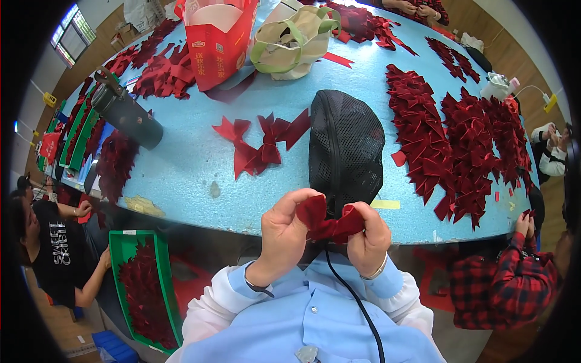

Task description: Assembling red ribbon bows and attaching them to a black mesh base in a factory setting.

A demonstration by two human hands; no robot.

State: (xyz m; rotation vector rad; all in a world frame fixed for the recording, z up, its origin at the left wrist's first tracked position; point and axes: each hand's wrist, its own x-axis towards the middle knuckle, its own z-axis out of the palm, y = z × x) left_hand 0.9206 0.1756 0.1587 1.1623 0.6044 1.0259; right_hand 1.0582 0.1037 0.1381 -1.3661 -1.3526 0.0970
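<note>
A dark red velvet bow (331, 225) is stretched between my two hands, just off the near edge of the table. My left hand (283, 233) pinches its left loop between thumb and fingers. The right loop is gripped the same way by my right hand (369, 237). Directly beyond them lies a black mesh pouch (346, 145) with a zip. Several loose red bows (260, 145) rest on the blue table (206, 187), left of the pouch. A thin black cord (348, 278) runs down over my shirt from near the bow.
Piles of red bows (423, 127) cover the table's right side. A dark flask (127, 115), a red paper bag (218, 48) and a cream tote (293, 45) stand at the far left and middle. A green crate (166, 284) of bows is by my left. Co-workers sit on both sides.
</note>
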